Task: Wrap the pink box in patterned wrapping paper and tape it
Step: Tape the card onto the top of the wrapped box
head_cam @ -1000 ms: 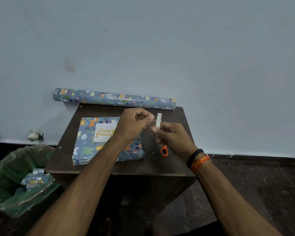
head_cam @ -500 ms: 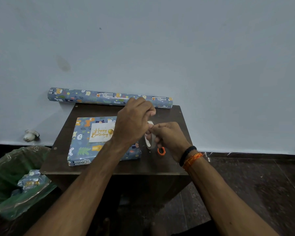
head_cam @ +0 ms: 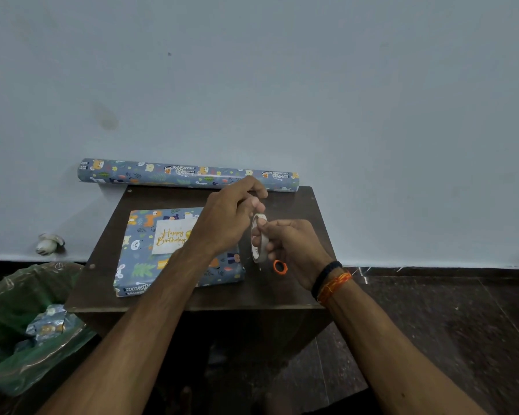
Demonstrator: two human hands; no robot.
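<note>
One desk (head_cam: 294,292) carries one wrapped box (head_cam: 138,265), one roll of wrapping paper (head_cam: 162,173) and one orange scissor handle (head_cam: 280,267). Two hands are over it, the left hand (head_cam: 226,223) and the right hand (head_cam: 294,250), with one tape roll (head_cam: 256,238) between them. Beside the desk stands one bin lined with one green bag (head_cam: 9,310), holding one crumpled paper scrap (head_cam: 47,324).

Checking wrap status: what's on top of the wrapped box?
A white "Happy Birthday" card lies on the wrapped box. The left hand and forearm cover its right part, so anything there is hidden.

Wrapped box (head_cam: 150,259) partly hidden by left forearm, orange scissors (head_cam: 280,267) mostly behind right hand (head_cam: 294,250), green bin (head_cam: 18,339) cut off left.
</note>
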